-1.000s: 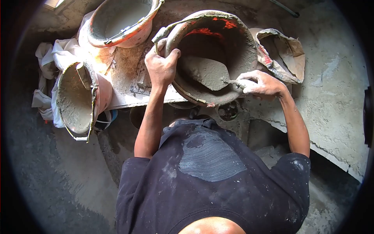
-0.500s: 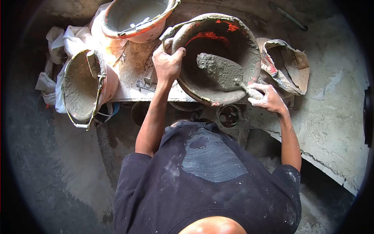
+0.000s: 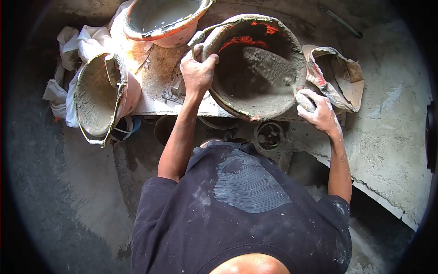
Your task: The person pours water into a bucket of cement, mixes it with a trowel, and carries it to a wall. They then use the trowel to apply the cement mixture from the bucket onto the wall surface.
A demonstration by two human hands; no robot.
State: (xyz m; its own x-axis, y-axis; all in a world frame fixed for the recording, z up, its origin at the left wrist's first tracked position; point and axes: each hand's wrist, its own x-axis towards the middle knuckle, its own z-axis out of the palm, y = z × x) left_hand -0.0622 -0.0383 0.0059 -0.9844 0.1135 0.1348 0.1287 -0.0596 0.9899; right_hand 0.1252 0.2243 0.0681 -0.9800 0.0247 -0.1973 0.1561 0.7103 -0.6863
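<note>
A mortar-crusted bucket (image 3: 255,98) with orange patches inside is tipped so that its mouth faces me. My left hand (image 3: 198,73) is closed around its left rim, thumb over the edge, close to the wire handle. In my right hand (image 3: 321,114) is the handle of a trowel (image 3: 271,66), gripped at the bucket's lower right rim. The trowel's blade lies inside the bucket, coated in wet grey mortar. Grey residue lines the bucket's wall, and its bottom is in shadow.
A second bucket (image 3: 130,91) leans at the left with a tool inside. Behind it stands a bucket of greyish liquid (image 3: 169,16). An open paper sack (image 3: 337,77) sits right of the tipped bucket. White sacking (image 3: 93,43) lies far left; a bar (image 3: 340,20) lies back right.
The trowel has moved up and to the right inside the bucket, and my right hand has shifted rightward with it. My left hand stays on the rim.
</note>
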